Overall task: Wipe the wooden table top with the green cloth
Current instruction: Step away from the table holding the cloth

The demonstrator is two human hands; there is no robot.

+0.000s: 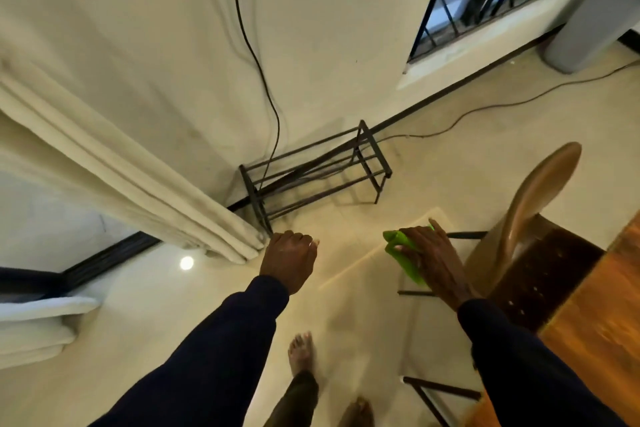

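cloth in my right hand, not on the table

my right hand (429,260) grips the green cloth (403,253), fingers curled round it, so that the bunched cloth sticks out past my fingertips on the left side and runs back under my palm. the cloth hangs in the air over the pale floor (363,322) and touches nothing else. the wooden table top (602,322) lies to the right of these fingers and nearer to me, apart from the cloth, with only its corner and edge in view. a brown chair (540,204) stands just right of my fingers, between them and the table, its back curving up beyond my knuckles

my left hand (289,262) hangs out in front with its fingers loosely curled inward and holds nothing. just beyond these fingers stands a dark metal rack (311,170) against the wall, and a black cable (263,80) drops down to it. a cream curtain (121,166) falls to the left of my left fingers, its hem close beside them. my bare feet (301,352) show below, between my two dark sleeves
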